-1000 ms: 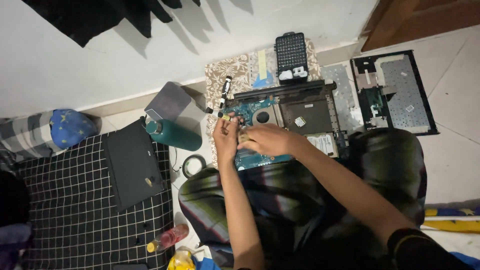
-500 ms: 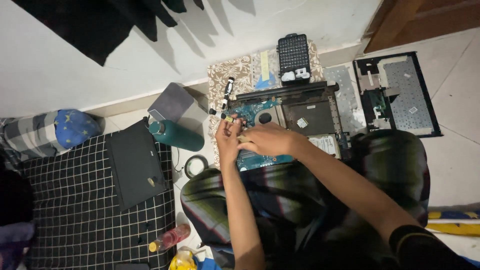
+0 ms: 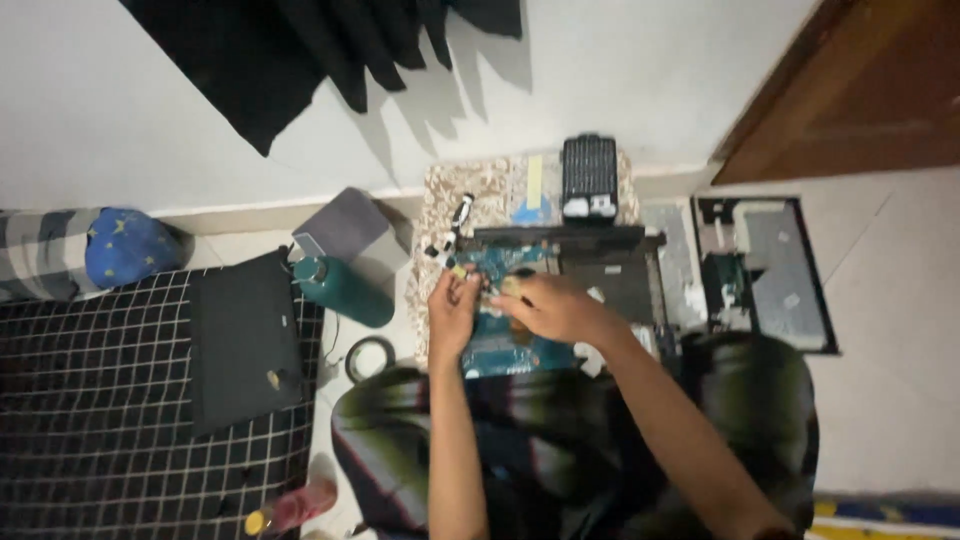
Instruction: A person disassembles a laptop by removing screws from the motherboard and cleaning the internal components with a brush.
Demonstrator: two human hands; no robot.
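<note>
Nearest the camera, the person's lap is covered by a dark striped cloth (image 3: pixel 520 450), and both bare forearms run up from it toward the floor ahead. The left hand (image 3: pixel 452 310) is curled, its fingers (image 3: pixel 458 280) pressed together around a small pale piece held over the near left corner of the blue circuit board (image 3: pixel 505 345); what the piece is stays too small to tell. The right hand (image 3: pixel 555 308) lies just beside it, palm down on the board, its fingers bent and closed toward the left hand's tips; whether they pinch anything cannot be told.

The circuit board sits inside an opened black laptop base (image 3: pixel 610 280), which lies on the floor right in front of the knees. To the left of the hands are a black ring of tape (image 3: pixel 368 358) on the pale tiled floor (image 3: pixel 890 400) and a teal metal bottle (image 3: pixel 342 290) lying tilted, with a flat black slab (image 3: pixel 243 340) resting on a black-and-white checked bedcover (image 3: pixel 90 420). To the right lies a black laptop cover panel (image 3: pixel 765 270).

Farther off, against the white wall (image 3: pixel 150 150), a speckled mat (image 3: pixel 500 190) carries a black case of screwdriver bits (image 3: pixel 589 175).
</note>
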